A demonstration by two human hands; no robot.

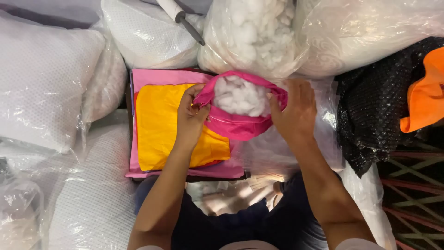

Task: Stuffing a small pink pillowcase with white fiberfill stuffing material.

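Note:
A bright pink fabric cover (238,125) is held open in front of me, with white fluffy stuffing (238,96) showing in its mouth. My left hand (190,115) pinches the left edge of the opening. On the right rim, my right hand (293,111) grips the fabric. Under the left hand lies a yellow cloth (159,125) on top of a stack of light pink cloths (157,76).
A clear plastic bag of white stuffing (252,32) stands just behind the cover. White pillows in plastic (44,78) crowd the left side. A black textured fabric (374,111) and an orange cloth (428,92) lie at right. A white and dark tool handle (180,18) rests at the top.

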